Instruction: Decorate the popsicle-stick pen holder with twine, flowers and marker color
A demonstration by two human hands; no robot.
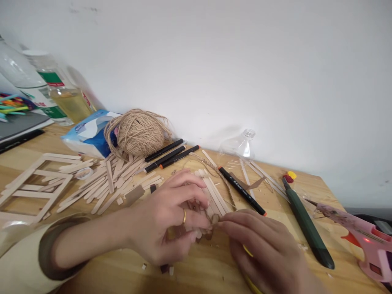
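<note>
My left hand (171, 216), a gold ring on one finger, is closed over a small panel of craft sticks (214, 194) lying at the middle of the table. At the panel's near end my right hand (263, 245) pinches a short bit of twine (215, 219), its fingertips almost meeting those of my left hand. Under the right palm shows a yellow curved edge (252, 283); most of that object is hidden. A braided twine cord (225, 181) runs beside the panel. The fingers cover the panel's near part.
A twine ball (141, 132) leans on a tissue pack (88, 130), behind loose craft sticks (101, 183). A stick frame (36, 188) lies left. Black markers (241, 190), a cut bottle top (246, 145), a green-handled cutting tool (308, 228) and a pink glue gun (364, 237), its light on, lie right.
</note>
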